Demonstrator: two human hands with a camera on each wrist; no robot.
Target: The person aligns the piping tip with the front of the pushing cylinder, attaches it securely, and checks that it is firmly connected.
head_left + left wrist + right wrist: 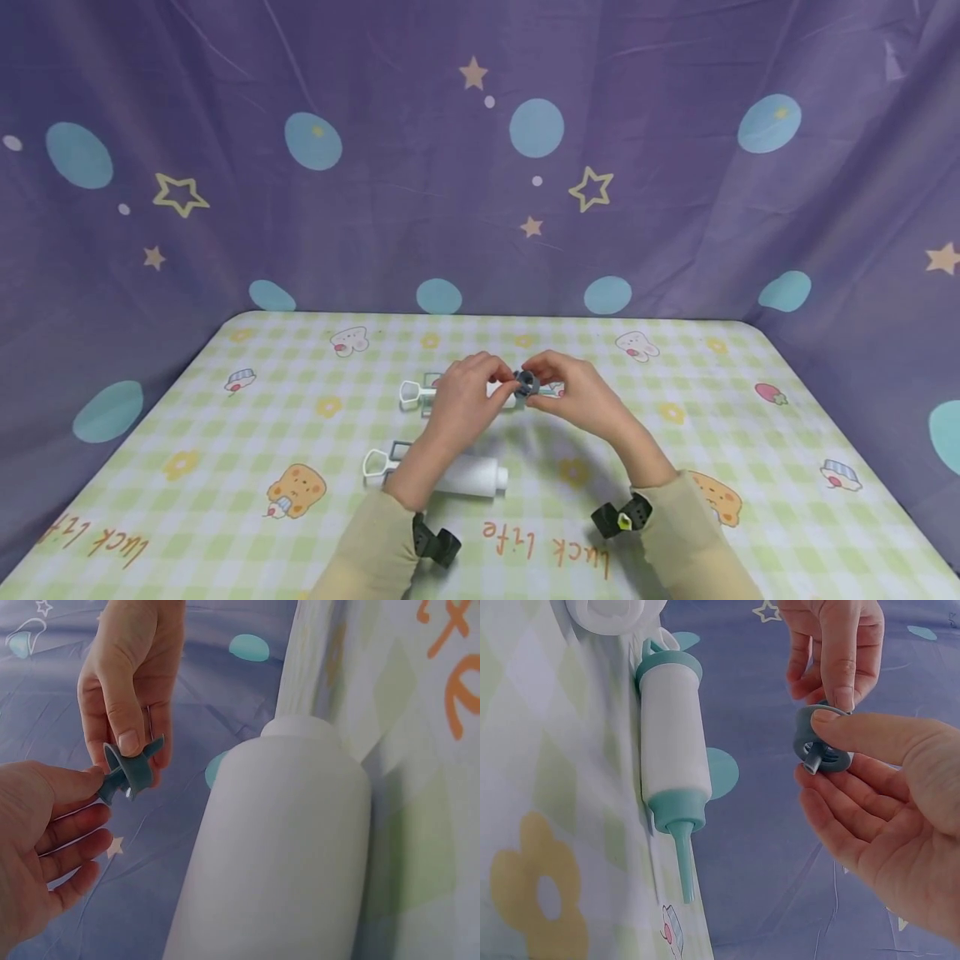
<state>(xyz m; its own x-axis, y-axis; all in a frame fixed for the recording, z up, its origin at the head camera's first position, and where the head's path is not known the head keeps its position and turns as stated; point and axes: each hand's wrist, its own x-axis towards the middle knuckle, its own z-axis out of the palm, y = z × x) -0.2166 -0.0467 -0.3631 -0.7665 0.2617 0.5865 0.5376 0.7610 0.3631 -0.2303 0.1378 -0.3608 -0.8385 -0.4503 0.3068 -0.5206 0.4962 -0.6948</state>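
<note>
Between both hands, above the table, is a small teal plastic nozzle piece point(527, 383) with a ring collar and a short tube inside it. My left hand point(467, 398) pinches one end of the nozzle piece point(136, 774) between thumb and fingertips. The right hand point(583, 396) grips its collar, the thumb lying on the ring point(803, 736) in the right wrist view. Behind the hands lies a white syringe point(673, 727) with a teal collar and long teal tip. Nearer lies a second white syringe point(471, 477), its narrow neck bare, partly hidden by the left wrist.
A checked cloth with printed pictures covers the table point(225, 442). White loop handles point(375, 463) of the syringes point left. A purple curtain point(420, 208) with dots and stars hangs behind the table and along both sides.
</note>
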